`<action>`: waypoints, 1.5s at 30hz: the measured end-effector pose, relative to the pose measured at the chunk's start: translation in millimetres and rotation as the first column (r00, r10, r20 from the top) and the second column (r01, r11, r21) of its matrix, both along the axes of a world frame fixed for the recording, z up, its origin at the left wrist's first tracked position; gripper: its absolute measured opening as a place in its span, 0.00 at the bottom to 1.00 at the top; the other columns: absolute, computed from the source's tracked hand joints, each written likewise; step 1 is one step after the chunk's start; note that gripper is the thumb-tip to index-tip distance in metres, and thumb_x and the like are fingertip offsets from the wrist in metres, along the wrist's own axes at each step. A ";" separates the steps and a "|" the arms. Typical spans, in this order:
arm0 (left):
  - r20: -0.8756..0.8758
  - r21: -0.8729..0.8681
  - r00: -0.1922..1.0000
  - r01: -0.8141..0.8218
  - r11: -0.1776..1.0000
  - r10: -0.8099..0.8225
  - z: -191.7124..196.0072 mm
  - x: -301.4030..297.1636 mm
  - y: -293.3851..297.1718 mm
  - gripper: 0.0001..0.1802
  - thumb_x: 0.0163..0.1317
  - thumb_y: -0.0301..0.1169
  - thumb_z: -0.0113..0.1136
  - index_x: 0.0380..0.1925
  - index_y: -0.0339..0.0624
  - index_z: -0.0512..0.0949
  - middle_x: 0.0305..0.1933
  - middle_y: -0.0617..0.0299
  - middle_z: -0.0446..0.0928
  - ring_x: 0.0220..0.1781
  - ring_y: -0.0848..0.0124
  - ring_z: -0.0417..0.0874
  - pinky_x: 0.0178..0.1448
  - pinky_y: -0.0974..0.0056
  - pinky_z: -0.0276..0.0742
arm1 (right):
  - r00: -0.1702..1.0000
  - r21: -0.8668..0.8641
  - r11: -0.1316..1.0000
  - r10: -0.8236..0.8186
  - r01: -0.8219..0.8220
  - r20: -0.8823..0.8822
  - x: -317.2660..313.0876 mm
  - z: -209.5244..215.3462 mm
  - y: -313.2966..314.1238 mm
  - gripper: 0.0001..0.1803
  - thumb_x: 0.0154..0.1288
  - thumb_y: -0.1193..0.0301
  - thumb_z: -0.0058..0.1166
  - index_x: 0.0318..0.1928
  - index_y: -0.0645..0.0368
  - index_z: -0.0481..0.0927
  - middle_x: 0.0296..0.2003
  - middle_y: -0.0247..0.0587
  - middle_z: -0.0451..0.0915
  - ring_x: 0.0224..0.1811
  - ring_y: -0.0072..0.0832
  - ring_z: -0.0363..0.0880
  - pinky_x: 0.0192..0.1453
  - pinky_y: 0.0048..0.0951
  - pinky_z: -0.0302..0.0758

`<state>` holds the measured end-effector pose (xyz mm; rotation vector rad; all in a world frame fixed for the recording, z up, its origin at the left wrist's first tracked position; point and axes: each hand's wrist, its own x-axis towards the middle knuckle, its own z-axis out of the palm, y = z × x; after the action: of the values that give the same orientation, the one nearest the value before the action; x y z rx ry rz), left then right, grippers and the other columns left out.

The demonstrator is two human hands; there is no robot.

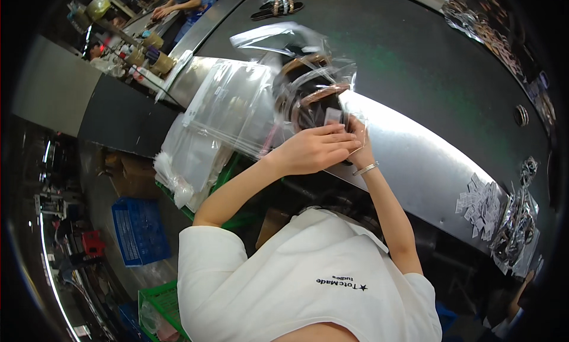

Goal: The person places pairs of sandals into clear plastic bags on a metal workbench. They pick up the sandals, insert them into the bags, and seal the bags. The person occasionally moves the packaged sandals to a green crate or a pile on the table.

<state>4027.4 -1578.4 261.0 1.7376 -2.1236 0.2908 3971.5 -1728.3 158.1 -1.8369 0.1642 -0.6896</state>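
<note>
Above the near edge of the worktable I hold a clear plastic bag [284, 31] with dark sandals [308, 111] inside. Copper-brown straps show through the film, and a small white label [333, 115] lies near my fingers. My left hand [314, 147] reaches across the near end of the bag, its fingers long and close together, pressing on the film. Grasping the same end from the right is my right hand [360, 141], with a bracelet at the wrist and its fingers partly hidden by the left. Motion blurs the far part of the bag.
A stack of clear bags [228, 93] lies to the left on the metal table edge [409, 134]. White labels [479, 205] and bagged items [515, 229] lie at the right. Sandals [277, 9] stand at the back. Blue crate [139, 232] and green crate [163, 306] stand below left.
</note>
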 end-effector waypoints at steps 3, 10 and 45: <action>-0.304 -0.257 0.882 -0.440 0.860 0.360 3.2 -1.3 0.0 0.14 0.56 0.25 0.55 0.44 0.39 0.72 0.51 0.53 0.76 0.60 0.57 0.72 0.66 0.54 0.60 | 0.983 0.325 0.943 -0.016 0.076 -0.183 -21.5 62.0 -13.2 0.18 0.58 0.60 0.61 0.37 0.64 0.79 0.29 0.39 0.80 0.30 0.25 0.77 0.36 0.27 0.72; -0.679 0.478 0.556 -0.160 0.864 0.479 -40.8 -48.5 -32.7 0.24 0.57 0.24 0.57 0.55 0.39 0.68 0.50 0.49 0.75 0.59 0.61 0.73 0.64 0.57 0.66 | 0.929 0.545 0.796 -0.362 0.262 0.081 -32.0 88.9 -23.8 0.21 0.62 0.58 0.59 0.39 0.66 0.72 0.32 0.34 0.77 0.32 0.17 0.71 0.36 0.19 0.69; -0.866 0.405 -0.415 -0.254 0.878 0.279 -91.1 -93.0 -10.7 0.16 0.70 0.32 0.41 0.31 0.32 0.76 0.27 0.59 0.78 0.30 0.73 0.82 0.35 0.68 0.82 | 0.962 -0.666 0.707 0.077 -0.239 -0.264 -106.8 31.6 3.9 0.11 0.50 0.67 0.59 0.26 0.59 0.72 0.29 0.38 0.70 0.37 0.34 0.71 0.42 0.32 0.66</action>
<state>3934.5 -1589.1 169.9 1.3590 -0.2339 -0.8982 3864.7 -1724.3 189.7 -2.6255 -0.1420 -0.4431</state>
